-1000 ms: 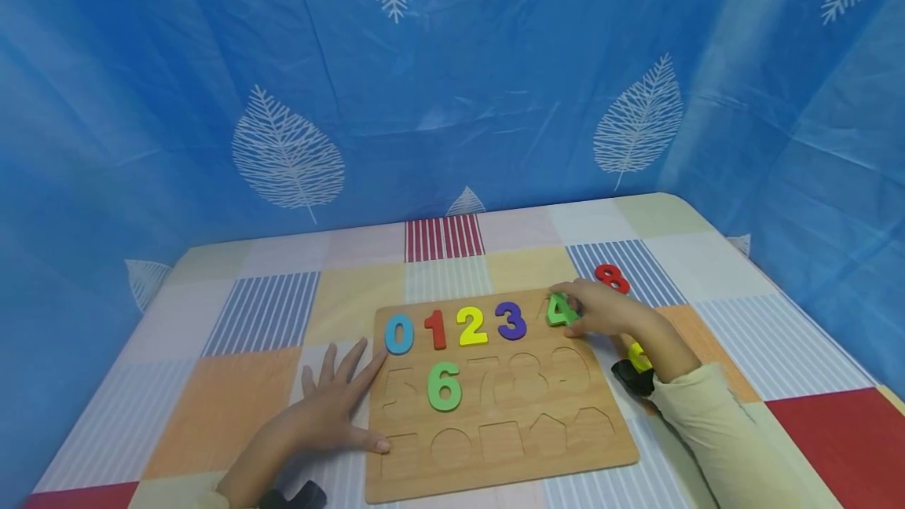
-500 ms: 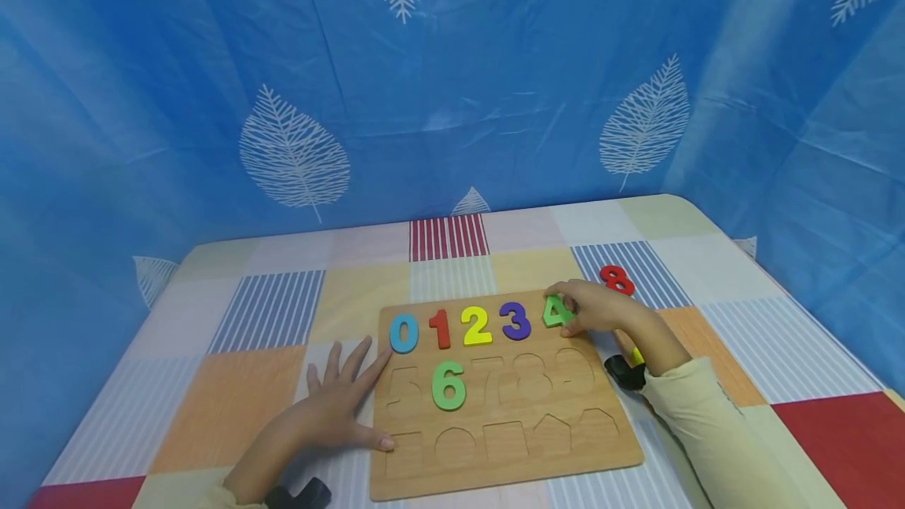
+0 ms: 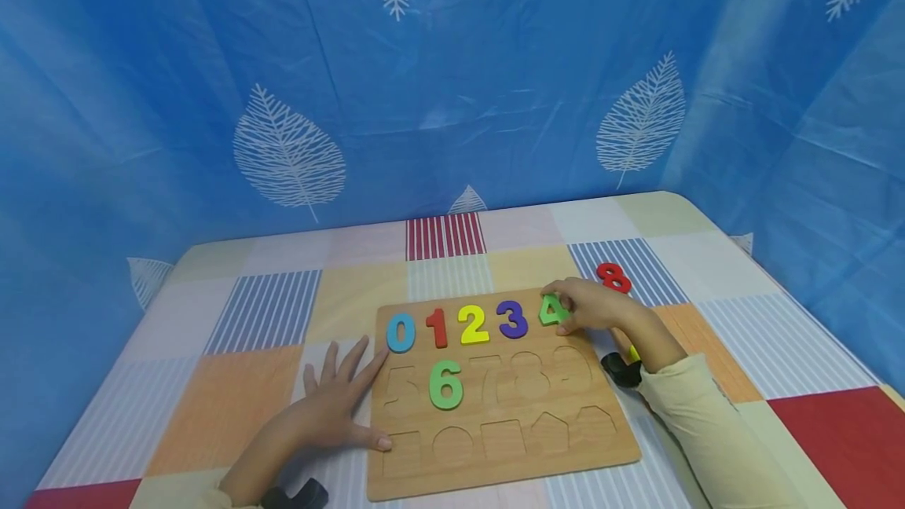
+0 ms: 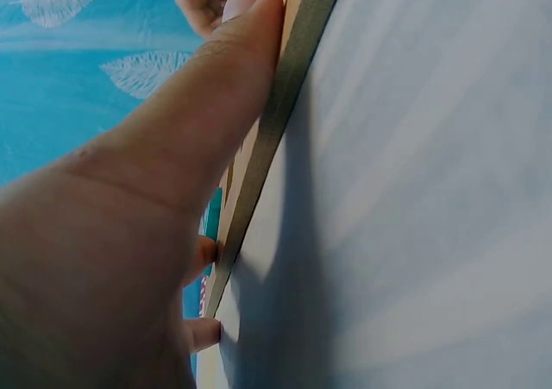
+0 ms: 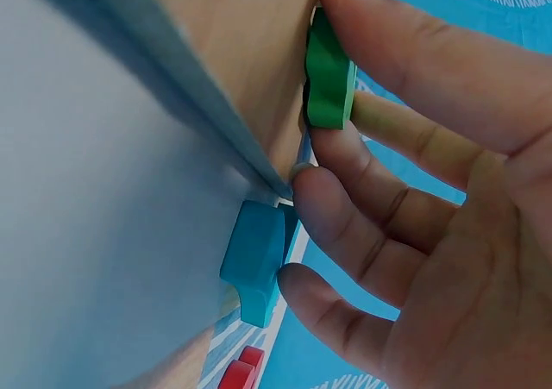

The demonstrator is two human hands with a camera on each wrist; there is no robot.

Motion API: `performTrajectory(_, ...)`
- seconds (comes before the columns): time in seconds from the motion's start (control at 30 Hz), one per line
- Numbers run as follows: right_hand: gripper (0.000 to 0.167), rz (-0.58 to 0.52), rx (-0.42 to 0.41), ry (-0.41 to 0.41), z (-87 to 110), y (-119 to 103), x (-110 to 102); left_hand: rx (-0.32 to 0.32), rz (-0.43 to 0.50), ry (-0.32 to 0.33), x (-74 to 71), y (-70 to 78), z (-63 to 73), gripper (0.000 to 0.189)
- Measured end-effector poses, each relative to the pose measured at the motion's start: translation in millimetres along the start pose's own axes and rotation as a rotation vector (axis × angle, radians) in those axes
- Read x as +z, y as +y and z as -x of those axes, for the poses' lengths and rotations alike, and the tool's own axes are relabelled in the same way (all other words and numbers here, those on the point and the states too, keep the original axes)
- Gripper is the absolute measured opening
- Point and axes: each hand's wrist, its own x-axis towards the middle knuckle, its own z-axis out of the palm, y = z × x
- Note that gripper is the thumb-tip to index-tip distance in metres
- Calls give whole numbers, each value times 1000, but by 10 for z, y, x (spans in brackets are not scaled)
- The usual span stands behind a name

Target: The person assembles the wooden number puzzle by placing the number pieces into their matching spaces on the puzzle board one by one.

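My right hand [image 3: 592,306] pinches the green number 4 [image 3: 551,311] between thumb and fingers at the top right of the wooden number board [image 3: 495,454]. In the right wrist view, the green piece [image 5: 328,83] stands up from the board's surface near its edge. Spread out at the board's left side is my left hand [image 3: 328,412], its thumb on the lower left edge and its index fingertip by the blue 0 [image 3: 401,333]. A red 1 [image 3: 437,328], yellow 2 [image 3: 473,325] and purple 3 [image 3: 512,320] continue the top row; a green 6 [image 3: 446,385] lies below.
Beyond the right hand lies a red 8 [image 3: 613,277] on the checkered cloth [image 3: 254,313]. A yellow piece [image 3: 633,353] is mostly hidden by the right wrist. The right wrist view shows a blue piece [image 5: 254,255] beside the board. A blue curtain [image 3: 452,85] hangs behind.
My right hand has slid the green 4 slightly left, closer to the purple 3. The left hand has stayed at the board's edge.
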Motion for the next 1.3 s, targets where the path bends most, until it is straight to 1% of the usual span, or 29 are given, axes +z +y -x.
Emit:
performTrajectory(0.4,60,-2,15,2,1,-19,23,4,12,-3,3,-7,3,114)
performTrajectory(0.73,61,41,-3,3,14,-16,20,36,18,11,10,-30,7,113)
performTrajectory(0.8,63,39,-7,5,14,-8,19,44,14,11,9,-37,4,113)
performTrajectory(0.9,72,15,-8,11,29,13,16,48,11,13,7,-33,-8,113)
performTrajectory(1.0,82,-10,-8,36,64,49,4,35,3,7,6,-24,-11,113)
performTrajectory(1.07,85,-25,-12,64,111,89,-19,27,-3,5,8,-23,-8,113)
performTrajectory(1.17,83,-30,-11,104,210,172,-76,21,-14,8,13,-25,-2,113)
performTrajectory(1.3,77,-20,27,129,346,284,-153,23,-18,14,22,-35,-2,113)
